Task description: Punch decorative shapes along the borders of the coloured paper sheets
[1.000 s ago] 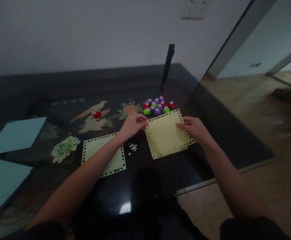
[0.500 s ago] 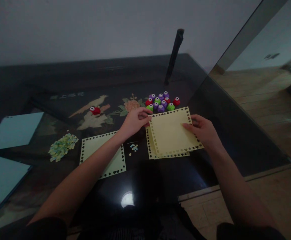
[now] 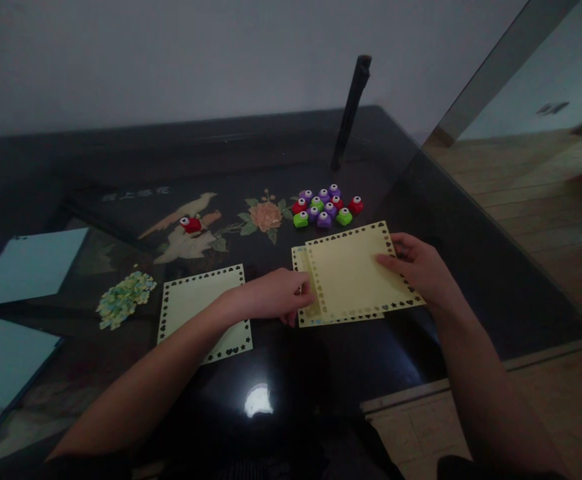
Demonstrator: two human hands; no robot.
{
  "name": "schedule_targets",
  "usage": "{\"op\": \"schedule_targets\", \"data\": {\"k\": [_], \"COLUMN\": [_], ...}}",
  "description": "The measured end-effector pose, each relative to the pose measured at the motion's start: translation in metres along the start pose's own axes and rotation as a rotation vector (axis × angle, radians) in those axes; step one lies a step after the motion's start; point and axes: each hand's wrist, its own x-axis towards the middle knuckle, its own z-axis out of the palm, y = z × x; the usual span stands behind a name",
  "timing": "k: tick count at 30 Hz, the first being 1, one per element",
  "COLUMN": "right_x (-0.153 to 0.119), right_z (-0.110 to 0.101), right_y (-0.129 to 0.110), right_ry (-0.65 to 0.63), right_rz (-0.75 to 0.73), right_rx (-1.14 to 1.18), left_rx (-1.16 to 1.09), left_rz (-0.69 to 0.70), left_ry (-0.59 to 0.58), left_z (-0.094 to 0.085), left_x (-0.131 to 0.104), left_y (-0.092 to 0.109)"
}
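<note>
My right hand (image 3: 418,267) pinches the right edge of a pale yellow sheet of paper (image 3: 353,270), thumb on top. Punched hearts, stars and other small shapes run along that sheet's border. Beneath it, shifted left, lies a second yellow sheet (image 3: 313,317) with a similar punched border. My left hand (image 3: 288,293) is closed, fingers curled at the left side of the two sheets; whatever its fingertips hold, if anything, is hidden. Under my left forearm lies a pale green punched sheet (image 3: 191,297) on the table.
Several red, green and purple punches (image 3: 323,207) stand grouped behind the sheets. One red punch (image 3: 191,225) sits apart on the dark glossy table (image 3: 301,393). At left are a heap of paper cutouts (image 3: 125,297) and blue sheets (image 3: 31,263). A black post (image 3: 351,110) rises at the back.
My left hand has come down from the sheets' upper left corner to their lower left side, covering the small loose cutouts there. My right hand and the top sheet have shifted slightly right.
</note>
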Motion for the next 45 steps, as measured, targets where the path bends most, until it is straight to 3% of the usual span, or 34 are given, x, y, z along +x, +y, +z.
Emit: {"op": "schedule_targets", "data": {"k": [14,21,26,36,45], "right_x": [0.001,0.004,0.003,0.004,0.009], "right_z": [0.006,0.01,0.013,0.009,0.007], "right_y": [0.006,0.012,0.01,0.01,0.017], "right_ry": [-0.079,-0.101,-0.086,0.004,0.05], "right_rz": [0.005,-0.052,-0.06,-0.202,-0.316], "right_rx": [-0.059,-0.11,-0.181,-0.408,-0.594], "left_rx": [0.087,0.103,0.196,0.18,0.321], "left_rz": [0.062,0.003,0.038,0.048,0.032], "left_ry": [-0.018,0.063,0.07,0.073,0.108], "left_z": [0.011,-0.002,-0.003,-0.001,-0.003], "left_x": [0.004,0.003,0.008,0.009,0.01], "left_y": [0.005,0.004,0.0,-0.005,-0.005]}}
